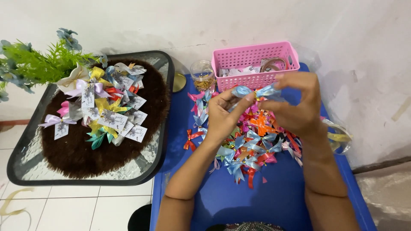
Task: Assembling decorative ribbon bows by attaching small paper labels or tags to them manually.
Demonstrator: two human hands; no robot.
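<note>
- My left hand (pixel 222 114) and right hand (pixel 295 105) meet at centre frame, fingertips of both pinched on one light blue ribbon bow (pixel 255 92).
- I see that bow held up just in front of the pink basket (pixel 256 63), over the heap of coloured bows (pixel 252 147).
- The heap lies on the blue table (pixel 274 196), lower centre.
- A small clear jar (pixel 202 76) stands left of the basket.
- At left, finished bows with tags (pixel 109 109) rest on a brown mat (pixel 77 149) on the glass table (pixel 160 141).
</note>
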